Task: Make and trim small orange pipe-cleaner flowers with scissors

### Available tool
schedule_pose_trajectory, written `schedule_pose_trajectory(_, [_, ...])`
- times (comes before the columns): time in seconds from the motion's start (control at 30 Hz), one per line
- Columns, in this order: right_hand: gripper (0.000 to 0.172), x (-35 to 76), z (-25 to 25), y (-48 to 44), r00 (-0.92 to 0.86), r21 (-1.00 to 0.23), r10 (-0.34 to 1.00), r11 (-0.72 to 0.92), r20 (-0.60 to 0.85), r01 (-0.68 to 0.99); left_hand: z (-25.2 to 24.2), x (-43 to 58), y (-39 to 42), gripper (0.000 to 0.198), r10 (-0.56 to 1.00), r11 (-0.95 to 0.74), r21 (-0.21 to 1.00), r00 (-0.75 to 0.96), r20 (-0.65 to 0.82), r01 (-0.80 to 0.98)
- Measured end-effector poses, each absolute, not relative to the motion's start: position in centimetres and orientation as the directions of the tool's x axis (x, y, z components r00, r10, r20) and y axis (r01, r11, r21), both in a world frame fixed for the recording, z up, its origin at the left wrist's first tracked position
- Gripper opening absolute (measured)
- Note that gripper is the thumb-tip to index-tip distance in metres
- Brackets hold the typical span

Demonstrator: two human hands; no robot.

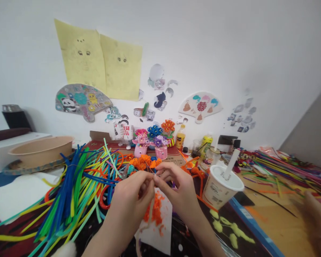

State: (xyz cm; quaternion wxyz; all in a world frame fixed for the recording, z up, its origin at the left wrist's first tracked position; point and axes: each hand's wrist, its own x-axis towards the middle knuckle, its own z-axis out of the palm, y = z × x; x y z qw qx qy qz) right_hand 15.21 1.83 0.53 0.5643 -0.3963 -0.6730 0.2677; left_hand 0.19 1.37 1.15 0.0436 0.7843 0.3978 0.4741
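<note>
Fingertips of both the left hand [135,194] and right hand [176,185] pinch 1 thin orange pipe cleaner [150,170] (mid-twist, probably); next needs a tighter wrap.

Left hand [132,192] and right hand [176,185] meet fingertip to fingertip, pinching thin orange wire [150,170] above white paper [160,228] with orange scraps [156,208].

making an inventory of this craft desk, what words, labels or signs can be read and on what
"囍" in red, on the white fan on the wall.
Red characters on the white cup by the wall: too blurred to read.
Label on the drink cup: too small.
Yellow bottle label: too small.
</note>
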Motion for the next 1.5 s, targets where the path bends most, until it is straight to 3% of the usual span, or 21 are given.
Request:
schedule_pose_trajectory(0.1, [0.011,15.4,0.8,1.6,-0.093,-0.765,0.791,0.609,0.605,0.209,1.1,0.5,1.2,0.019,0.674,-0.676,0.434,0.260,0.691,0.596])
schedule_pose_trajectory(0.2, [0.014,15.4,0.8,1.3,-0.072,-0.681,0.724,0.673,0.686,0.288,1.1,1.0,1.0,0.023,0.681,-0.660,0.454,0.220,0.698,0.599])
schedule_pose_trajectory(0.37, [0.012,14.5,0.3,0.7,-0.005,-0.549,0.612,0.712,0.791,0.438,1.3,1.8,0.5,0.020,0.737,-0.596,0.602,0.064,0.673,0.532])
schedule_pose_trajectory(0.5, [0.012,13.4,-0.4,0.3,-0.018,-0.454,0.548,0.710,0.836,0.538,1.3,2.1,0.2,0.021,0.821,-0.504,0.777,-0.071,0.567,0.376])
schedule_pose_trajectory(0.63, [0.013,12.6,-0.6,0.1,0.026,-0.402,0.487,0.688,0.873,0.605,1.4,2.4,-0.1,0.020,0.919,-0.338,0.924,-0.149,0.365,0.179])
schedule_pose_trajectory(0.8, [0.013,11.7,-0.5,0.1,0.074,-0.352,0.418,0.642,0.906,0.681,1.2,2.8,-0.1,0.020,0.965,-0.221,0.975,-0.152,0.215,-0.024])
schedule_pose_trajectory(0.97, [0.010,11.3,-0.7,0.0,0.168,-0.385,0.389,0.591,0.906,0.709,1.0,3.1,0.0,0.020,0.984,-0.153,0.968,-0.120,0.131,-0.200])
schedule_pose_trajectory(1.07, [0.009,11.8,-0.7,0.1,0.203,-0.486,0.469,0.629,0.860,0.607,1.1,2.6,0.2,0.022,0.988,-0.151,0.963,-0.061,0.141,-0.223])
schedule_pose_trajectory(1.13, [0.011,12.4,-0.5,0.5,0.178,-0.658,0.652,0.633,0.737,0.408,1.3,2.0,0.5,0.023,0.984,-0.167,0.969,0.037,0.176,-0.184])
schedule_pose_trajectory(1.23, [0.016,13.5,-0.1,1.1,0.056,-0.870,0.869,0.490,0.492,0.047,2.0,0.8,0.9,0.023,0.948,-0.200,0.976,0.234,0.214,-0.085])
schedule_pose_trajectory(1.33, [0.020,14.1,0.2,1.4,-0.027,-0.904,0.910,0.408,0.415,-0.126,2.4,0.1,1.2,0.020,0.925,-0.268,0.963,0.282,0.256,0.004])
schedule_pose_trajectory(1.5, [0.022,14.2,0.4,1.4,-0.014,-0.900,0.913,0.399,0.408,-0.173,2.2,0.2,1.2,0.015,0.910,-0.340,0.938,0.272,0.312,0.063])
